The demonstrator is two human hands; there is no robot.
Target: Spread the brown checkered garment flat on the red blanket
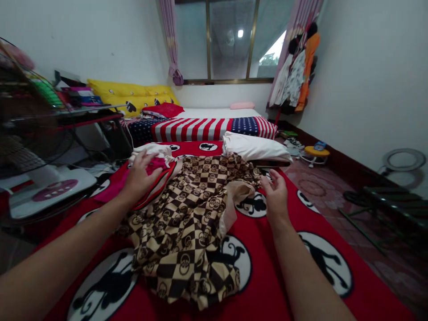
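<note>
A brown-and-beige checkered garment (190,214) lies crumpled on the red blanket (267,285), its pale lining (230,205) folded outward on the right side. My left hand (139,174) hovers over or rests on a heap of clothes beside it, fingers spread; contact is unclear. In that heap are a magenta garment (115,185), a white piece (157,149) and a striped piece (157,185). To the right of the checkered garment, my right hand (276,191) is raised with fingers apart and nothing in it.
A white folded cloth or pillow (256,147) lies at the blanket's far right. Behind stands a bed with a flag-patterned cover (200,129). A fan (50,183) and a cluttered table (90,111) are at left. A dark folding seat (394,200) and yellow stool (316,152) stand right.
</note>
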